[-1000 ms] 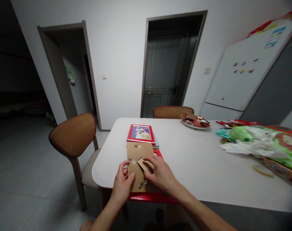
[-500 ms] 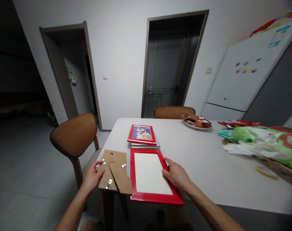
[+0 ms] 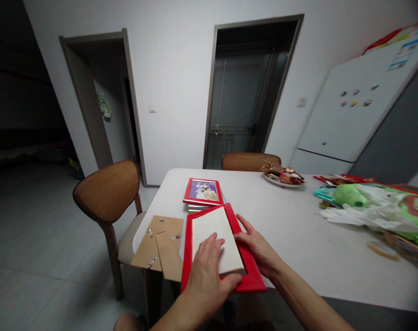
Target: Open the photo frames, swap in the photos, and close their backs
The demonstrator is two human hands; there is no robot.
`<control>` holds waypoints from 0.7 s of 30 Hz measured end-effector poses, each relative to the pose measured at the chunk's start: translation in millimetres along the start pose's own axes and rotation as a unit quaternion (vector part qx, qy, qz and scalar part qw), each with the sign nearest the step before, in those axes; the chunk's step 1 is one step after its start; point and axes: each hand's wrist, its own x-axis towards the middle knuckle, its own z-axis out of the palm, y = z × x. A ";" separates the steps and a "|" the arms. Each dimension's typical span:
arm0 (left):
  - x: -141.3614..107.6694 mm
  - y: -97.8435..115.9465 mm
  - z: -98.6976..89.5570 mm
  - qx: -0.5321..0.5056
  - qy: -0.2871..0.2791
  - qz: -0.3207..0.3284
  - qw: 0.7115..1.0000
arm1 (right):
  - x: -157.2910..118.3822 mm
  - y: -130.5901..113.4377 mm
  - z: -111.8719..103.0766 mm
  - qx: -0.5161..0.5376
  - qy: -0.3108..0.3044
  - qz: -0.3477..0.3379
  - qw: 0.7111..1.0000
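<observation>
A person's left hand (image 3: 211, 264) lies spread, palm down, over the white panel (image 3: 212, 225) within a red frame (image 3: 188, 243) at the near edge of a white table (image 3: 285, 230) — thumb stretched across the frame's near rim. The right hand (image 3: 260, 253) pinches the frame's right side, thumb above; its other fingers are partly hidden. The frame's near edge juts past the tabletop. Just left of it, a brown backing board (image 3: 145, 248) with metal clips (image 3: 151, 262) and a stand flap (image 3: 169, 253) also overhangs the table edge. Beyond, a red-framed photograph (image 3: 205, 190) sits on a small stack (image 3: 198, 208), close to the frame's far corner.

To the right, a yellow ring (image 3: 382, 251) lies near crumpled white plastic (image 3: 343, 212) and a green plush item (image 3: 350, 195). A brown-backed chair (image 3: 107, 191) stands at left — farther off, a laden plate (image 3: 291, 185), a second chair (image 3: 252, 161) and a white refrigerator (image 3: 336, 119) dotted with magnets.
</observation>
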 end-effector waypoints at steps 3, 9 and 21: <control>6.4 9.4 -4.6 0.043 0.018 0.077 0.996 | -1.6 -4.6 1.9 0.000 -0.007 -0.017 1.000; 7.8 3.9 -46.4 0.024 0.172 -0.005 0.985 | 11.0 3.1 -17.7 -0.098 0.049 -0.018 0.994; -32.6 -64.8 -74.6 0.094 0.131 -0.227 0.960 | 34.8 41.9 -53.0 -0.545 0.147 -0.100 0.819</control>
